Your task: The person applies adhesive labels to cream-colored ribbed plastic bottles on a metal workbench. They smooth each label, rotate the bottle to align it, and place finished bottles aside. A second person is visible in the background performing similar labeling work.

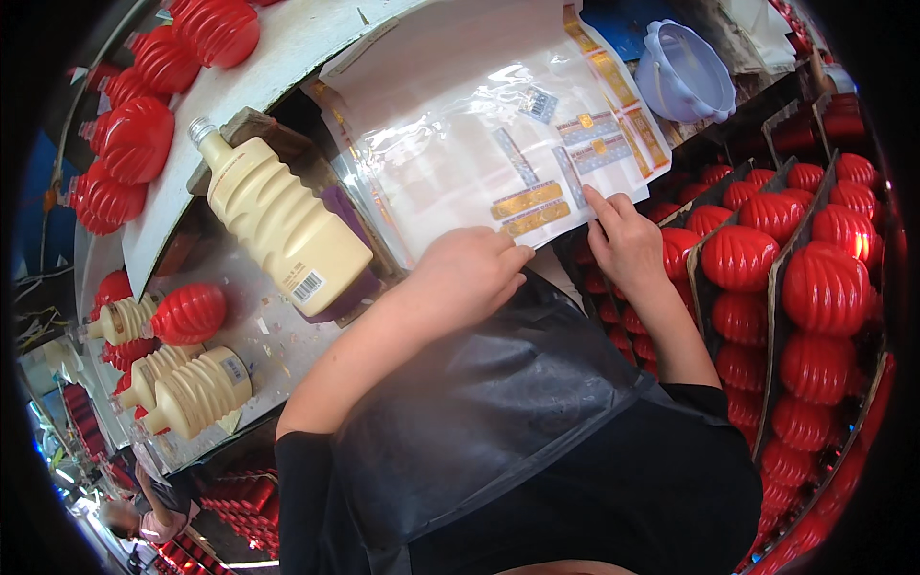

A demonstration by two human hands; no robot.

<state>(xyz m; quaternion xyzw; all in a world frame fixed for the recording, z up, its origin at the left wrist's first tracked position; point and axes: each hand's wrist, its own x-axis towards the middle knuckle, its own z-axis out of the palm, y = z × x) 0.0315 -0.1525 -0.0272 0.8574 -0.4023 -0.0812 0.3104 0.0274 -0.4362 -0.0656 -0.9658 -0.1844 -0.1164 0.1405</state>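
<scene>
A white, glossy sheet (431, 125) with gold-patterned borders lies in front of me. On its near right part are gold label strips (529, 197), grey-blue label strips (586, 140) and a small grey-blue label (540, 104). My right hand (625, 241) is at the sheet's near edge, thumb and index finger closed at the lower end of one upright grey-blue strip (569, 176). Beside the gold strips, my left hand (476, 271) has its fingers curled together; what they pinch is hidden. A cream ribbed bottle (283, 225) lies on its side left of the sheet, in a wooden cradle with purple padding.
Red ribbed bottles (141, 141) line the white board at left. Cream bottles (203, 391) lie on the lower table, beside a red one (190, 313). Stacked red bottles (740, 257) fill divided racks at right. A lavender basin (683, 73) stands far right. Another person (158, 517) is at lower left.
</scene>
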